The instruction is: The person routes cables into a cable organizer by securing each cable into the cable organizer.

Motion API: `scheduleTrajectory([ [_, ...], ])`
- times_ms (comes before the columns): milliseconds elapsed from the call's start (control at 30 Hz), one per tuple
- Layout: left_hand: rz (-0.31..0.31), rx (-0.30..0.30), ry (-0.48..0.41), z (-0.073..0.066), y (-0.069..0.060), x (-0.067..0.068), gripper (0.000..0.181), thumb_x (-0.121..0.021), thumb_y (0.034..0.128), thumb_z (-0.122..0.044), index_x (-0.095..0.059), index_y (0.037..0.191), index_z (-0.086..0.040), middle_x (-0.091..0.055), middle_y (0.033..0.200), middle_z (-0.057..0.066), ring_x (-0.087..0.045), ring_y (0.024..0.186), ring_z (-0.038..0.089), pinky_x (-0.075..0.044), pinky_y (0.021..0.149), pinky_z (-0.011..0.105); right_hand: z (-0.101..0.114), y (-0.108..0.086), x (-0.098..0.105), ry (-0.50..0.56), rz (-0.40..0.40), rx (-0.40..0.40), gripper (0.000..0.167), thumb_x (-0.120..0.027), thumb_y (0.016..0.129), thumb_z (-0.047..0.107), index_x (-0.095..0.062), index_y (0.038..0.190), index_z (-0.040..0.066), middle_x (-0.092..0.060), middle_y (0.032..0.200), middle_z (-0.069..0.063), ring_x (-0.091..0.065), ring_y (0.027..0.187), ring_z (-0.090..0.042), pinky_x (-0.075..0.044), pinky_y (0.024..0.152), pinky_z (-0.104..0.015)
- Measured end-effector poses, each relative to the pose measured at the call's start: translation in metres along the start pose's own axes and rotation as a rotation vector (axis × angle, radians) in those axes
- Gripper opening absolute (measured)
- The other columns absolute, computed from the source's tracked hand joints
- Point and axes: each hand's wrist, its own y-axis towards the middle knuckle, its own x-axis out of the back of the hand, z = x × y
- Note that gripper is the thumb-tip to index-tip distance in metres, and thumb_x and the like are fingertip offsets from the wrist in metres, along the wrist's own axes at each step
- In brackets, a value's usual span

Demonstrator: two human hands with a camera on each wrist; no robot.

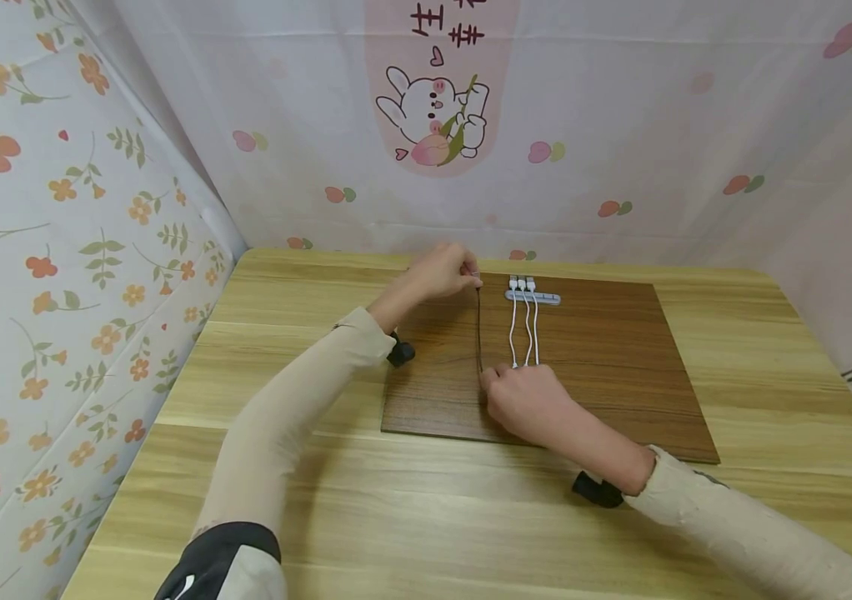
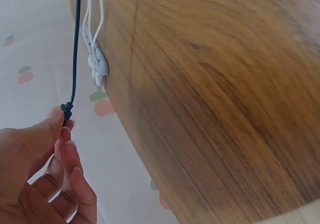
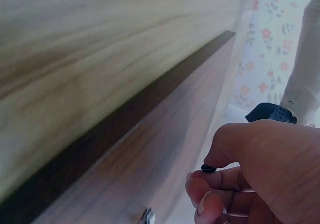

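A thin black cable (image 1: 479, 329) is stretched between both hands above a brown wooden board (image 1: 613, 367). At its far end my left hand (image 1: 443, 271) pinches the dark connector (image 2: 67, 107) between thumb and fingers, near the board's back edge. Lower down, my right hand (image 1: 527, 402) pinches the other end; in the right wrist view a small black tip (image 3: 208, 168) shows between thumb and index finger. To the right of the black cable, three white cables (image 1: 528, 329) sit in a pale cable holder (image 1: 549, 298), their plugs at the back.
Beneath the board lies a light wooden table (image 1: 411, 508). A white cloth (image 1: 621, 125) with a rabbit print hangs behind it, and a flowered cloth (image 1: 43, 333) hangs at the left. Black wrist straps (image 1: 597, 490) sit on both arms.
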Motion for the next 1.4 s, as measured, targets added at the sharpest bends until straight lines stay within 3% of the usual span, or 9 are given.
scheduleTrajectory([
  [233, -0.003, 0.018, -0.011, -0.005, 0.005, 0.000, 0.017, -0.069, 0.1001, -0.027, -0.076, 0.101, -0.011, -0.068, 0.091, -0.002, -0.062, 0.079, 0.012, -0.049, 0.074, 0.029, -0.010, -0.003, 0.001, 0.012, -0.027, -0.032, 0.020, -0.075, 0.082, 0.011, -0.057, 0.075, 0.006, -0.055, 0.065, -0.002, -0.040, 0.043, -0.009, -0.034, 0.033, -0.029],
  [467, -0.020, 0.028, 0.003, -0.011, 0.014, -0.004, 0.017, -0.070, 0.0994, -0.027, -0.076, 0.104, -0.012, -0.069, 0.095, -0.002, -0.062, 0.085, 0.013, -0.049, 0.078, 0.030, -0.018, -0.008, 0.004, 0.037, 0.027, -0.095, 0.017, -0.076, 0.084, 0.012, -0.066, 0.091, 0.000, -0.059, 0.070, -0.006, -0.042, 0.044, -0.011, -0.034, 0.034, -0.029],
  [667, -0.009, 0.062, 0.012, -0.016, 0.024, -0.008, 0.019, -0.069, 0.1001, -0.028, -0.076, 0.110, -0.013, -0.069, 0.100, -0.003, -0.063, 0.089, 0.012, -0.049, 0.079, 0.031, -0.024, -0.012, 0.007, 0.023, 0.030, -0.138, 0.017, -0.075, 0.083, 0.010, -0.060, 0.081, 0.003, -0.056, 0.067, -0.005, -0.042, 0.042, -0.013, -0.036, 0.033, -0.032],
  [900, 0.001, 0.050, 0.017, -0.024, 0.038, -0.014, 0.021, -0.067, 0.1012, -0.027, -0.071, 0.095, -0.007, -0.057, 0.078, -0.002, -0.048, 0.068, 0.013, -0.036, 0.064, 0.027, -0.025, -0.013, 0.009, -0.028, 0.041, -0.154, 0.021, -0.078, 0.080, 0.010, -0.058, 0.080, 0.003, -0.054, 0.064, -0.006, -0.043, 0.041, -0.015, -0.038, 0.033, -0.034],
  [1033, 0.010, 0.056, 0.017, -0.030, 0.044, -0.017, 0.023, -0.067, 0.1015, -0.029, -0.068, 0.092, -0.007, -0.054, 0.074, -0.001, -0.044, 0.064, 0.013, -0.033, 0.061, 0.026, -0.026, -0.013, 0.010, -0.030, 0.043, -0.173, 0.020, -0.078, 0.081, 0.011, -0.060, 0.081, 0.003, -0.052, 0.062, -0.005, -0.042, 0.042, -0.015, -0.037, 0.034, -0.034],
  [1200, 0.017, 0.057, 0.021, -0.035, 0.051, -0.022, 0.020, -0.067, 0.1012, -0.031, -0.073, 0.107, -0.013, -0.067, 0.092, -0.002, -0.056, 0.075, 0.013, -0.041, 0.066, 0.026, -0.028, -0.015, 0.013, -0.016, 0.045, -0.202, 0.019, -0.076, 0.081, 0.008, -0.058, 0.077, 0.005, -0.050, 0.060, -0.004, -0.041, 0.042, -0.014, -0.036, 0.034, -0.034],
  [1400, -0.016, 0.071, 0.012, -0.038, 0.058, -0.028, 0.033, -0.068, 0.1001, -0.033, -0.072, 0.127, -0.014, -0.069, 0.111, -0.004, -0.063, 0.095, 0.009, -0.048, 0.077, 0.027, -0.030, -0.015, 0.016, 0.004, 0.070, -0.249, 0.021, -0.075, 0.080, 0.007, -0.055, 0.074, 0.006, -0.046, 0.058, -0.003, -0.042, 0.042, -0.015, -0.037, 0.034, -0.036],
])
